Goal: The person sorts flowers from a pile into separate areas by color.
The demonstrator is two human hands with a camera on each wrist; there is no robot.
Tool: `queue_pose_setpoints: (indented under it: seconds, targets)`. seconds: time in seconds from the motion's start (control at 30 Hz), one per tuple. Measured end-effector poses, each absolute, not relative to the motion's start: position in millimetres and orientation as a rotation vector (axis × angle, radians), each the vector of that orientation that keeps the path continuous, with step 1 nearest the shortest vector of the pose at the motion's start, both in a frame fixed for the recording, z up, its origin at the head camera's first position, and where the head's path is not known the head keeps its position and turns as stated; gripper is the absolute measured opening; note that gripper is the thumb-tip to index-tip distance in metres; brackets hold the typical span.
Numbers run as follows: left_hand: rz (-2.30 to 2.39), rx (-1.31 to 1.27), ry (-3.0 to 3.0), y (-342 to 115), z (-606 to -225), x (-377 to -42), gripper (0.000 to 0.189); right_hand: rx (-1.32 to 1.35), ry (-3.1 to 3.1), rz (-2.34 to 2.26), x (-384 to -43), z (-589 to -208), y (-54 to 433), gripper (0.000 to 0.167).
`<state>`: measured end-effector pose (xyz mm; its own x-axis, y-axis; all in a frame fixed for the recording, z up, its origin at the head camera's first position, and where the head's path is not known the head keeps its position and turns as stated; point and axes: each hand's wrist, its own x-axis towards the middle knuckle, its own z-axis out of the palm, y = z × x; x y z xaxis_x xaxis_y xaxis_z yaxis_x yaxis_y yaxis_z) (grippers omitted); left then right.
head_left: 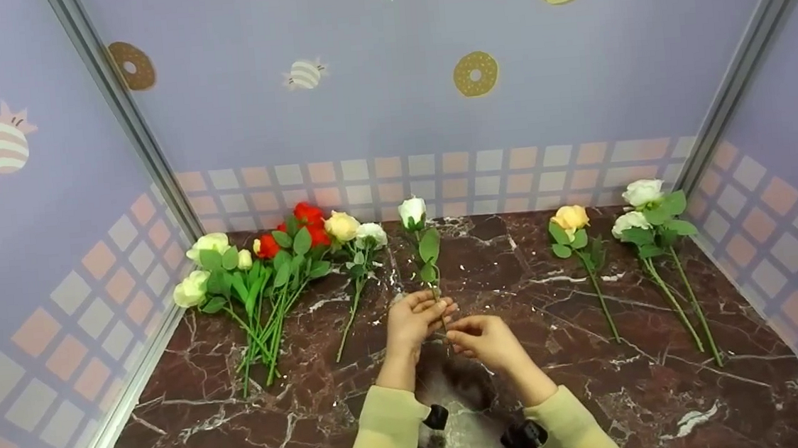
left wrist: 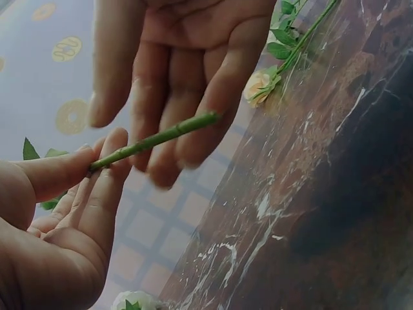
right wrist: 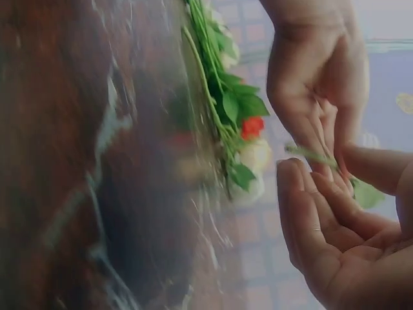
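A white rose (head_left: 412,212) with green leaves points away toward the back wall, its stem running down between both hands. My left hand (head_left: 412,322) pinches that stem between thumb and fingers. In the left wrist view the bare stem end (left wrist: 155,141) juts out past the left hand (left wrist: 71,226). Close by the stem end is my right hand (head_left: 483,342), with its thumb apart from its fingers. From the right wrist, the right hand (right wrist: 348,239) shows its fingers loosely extended beside the stem, not closed round it.
Left on the dark marble table (head_left: 217,445) lies a pile with red roses (head_left: 310,224) and pale green-white roses (head_left: 194,290). Beside it are a cream rose (head_left: 342,225) and another white flower (head_left: 371,235). Rightward lie a yellow rose (head_left: 571,219) and white roses (head_left: 642,192). Patterned walls enclose three sides.
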<state>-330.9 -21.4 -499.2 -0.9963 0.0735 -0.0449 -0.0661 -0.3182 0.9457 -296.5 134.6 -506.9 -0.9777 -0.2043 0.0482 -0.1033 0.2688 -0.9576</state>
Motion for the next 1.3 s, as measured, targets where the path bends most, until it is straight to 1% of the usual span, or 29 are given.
queue_pose_setpoints:
  seconds: [0.2, 0.33, 0.47, 0.57, 0.8, 1.1, 1.3]
  targets:
    - [2.498, 0.035, 1.763, -18.4, -500.5, -330.0, 0.031, -0.322, 2.466, -1.84, -295.6, -512.2, 129.9, 0.019]
    - [2.473, 0.046, 1.776, -19.7, -500.2, -330.0, 0.031, -0.305, 2.46, -1.858, -296.9, -514.2, 129.6, 0.017]
    - [2.445, 0.039, 1.807, -24.1, -499.3, -331.1, 0.036, -0.295, 2.442, -1.881, -297.3, -514.1, 131.3, 0.018]
    - [2.441, 0.001, 1.837, -29.7, -499.2, -332.9, 0.038, -0.257, 2.412, -1.912, -297.7, -513.0, 132.5, 0.019]
    - [2.5, -0.088, 1.868, -46.1, -501.5, -338.0, 0.036, -0.161, 2.345, -1.983, -298.5, -509.0, 136.1, 0.023]
    - [2.6, -0.264, 1.942, -69.8, -507.6, -342.9, 0.034, -0.211, 2.389, -1.974, -303.8, -508.8, 150.2, 0.02]
    - [2.572, -0.404, 2.108, -91.8, -505.9, -351.3, 0.031, -0.129, 2.447, -1.96, -308.5, -504.3, 161.0, 0.021]
